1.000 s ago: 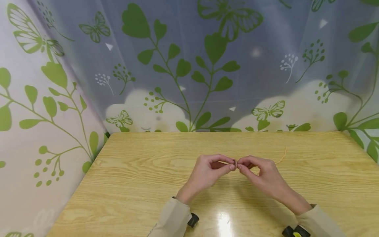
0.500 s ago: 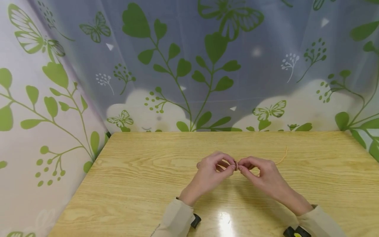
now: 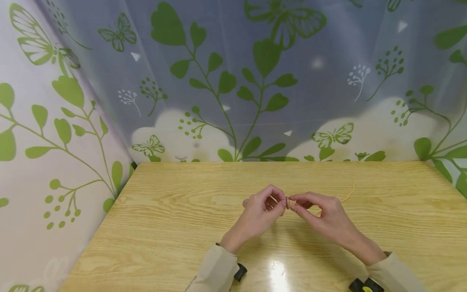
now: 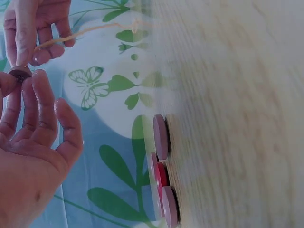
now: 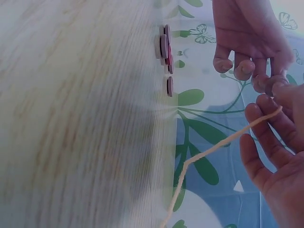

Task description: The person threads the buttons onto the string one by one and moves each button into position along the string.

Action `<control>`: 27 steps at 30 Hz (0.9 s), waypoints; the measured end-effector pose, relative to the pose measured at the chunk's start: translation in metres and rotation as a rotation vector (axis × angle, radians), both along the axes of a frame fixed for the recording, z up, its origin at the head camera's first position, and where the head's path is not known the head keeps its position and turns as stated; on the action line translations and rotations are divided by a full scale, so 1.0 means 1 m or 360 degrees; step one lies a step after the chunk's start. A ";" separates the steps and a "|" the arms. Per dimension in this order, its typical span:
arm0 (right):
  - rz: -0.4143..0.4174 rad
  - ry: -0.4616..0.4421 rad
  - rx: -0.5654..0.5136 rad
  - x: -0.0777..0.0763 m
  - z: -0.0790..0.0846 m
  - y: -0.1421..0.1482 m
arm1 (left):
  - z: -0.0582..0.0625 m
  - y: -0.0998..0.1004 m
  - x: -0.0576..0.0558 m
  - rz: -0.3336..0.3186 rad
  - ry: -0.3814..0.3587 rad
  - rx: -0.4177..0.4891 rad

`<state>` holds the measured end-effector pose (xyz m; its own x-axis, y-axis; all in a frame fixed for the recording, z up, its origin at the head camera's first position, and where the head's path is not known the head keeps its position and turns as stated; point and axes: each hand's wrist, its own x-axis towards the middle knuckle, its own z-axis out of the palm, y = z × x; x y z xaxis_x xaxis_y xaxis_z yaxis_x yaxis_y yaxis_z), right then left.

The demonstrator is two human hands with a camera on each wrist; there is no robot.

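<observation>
In the head view my left hand (image 3: 260, 209) pinches a small round brown button (image 3: 287, 202) between thumb and fingertips, held up on edge above the table. Dark holes show in the button (image 4: 21, 72) in the left wrist view. Just to its right, my right hand (image 3: 326, 211) pinches an orange string (image 3: 352, 188) close to the button's face. The string's tail (image 5: 218, 145) trails from the right fingers down to the table. Whether the string passes through a hole is too small to tell.
Several pinkish-brown discs (image 4: 161, 137) and a red disc (image 4: 163, 175) lie grouped on the wooden table (image 3: 175, 243). In the head view the left hand mostly hides them; one brown edge (image 3: 245, 202) shows. A leaf-printed cloth (image 3: 215, 81) hangs behind the table.
My left hand first turned so its back lifted, uncovering a brown edge beside it. Then its fingertips and the button shifted slightly left, opening a small gap from the right fingertips.
</observation>
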<state>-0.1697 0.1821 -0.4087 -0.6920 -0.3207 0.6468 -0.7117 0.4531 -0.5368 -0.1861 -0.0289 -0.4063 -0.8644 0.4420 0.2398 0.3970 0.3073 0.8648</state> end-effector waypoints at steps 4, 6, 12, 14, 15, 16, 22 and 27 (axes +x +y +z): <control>0.0042 0.0046 0.0006 -0.001 0.000 0.001 | 0.000 0.000 0.000 0.0004 -0.0045 0.0031; 0.0049 0.0062 0.0010 -0.002 0.001 0.001 | 0.001 0.000 0.000 0.0009 -0.0053 0.0039; 0.0073 0.0052 0.0011 -0.003 0.003 0.000 | 0.001 0.000 -0.001 0.0000 -0.0045 0.0045; 0.0083 0.0041 0.0014 -0.003 0.003 0.000 | 0.001 0.000 -0.001 -0.0002 -0.0039 0.0040; 0.0086 0.0036 0.0018 -0.003 0.003 0.000 | 0.001 0.000 -0.001 -0.0004 -0.0037 0.0037; 0.0091 0.0025 0.0022 -0.003 0.004 0.000 | 0.001 -0.001 -0.001 -0.0002 -0.0036 0.0034; 0.0073 -0.0041 0.0051 -0.002 0.003 -0.001 | 0.000 -0.004 -0.001 -0.0013 -0.0064 0.0055; 0.0067 -0.0075 0.0065 -0.002 0.002 0.000 | -0.001 -0.008 0.000 -0.0037 -0.0103 0.0110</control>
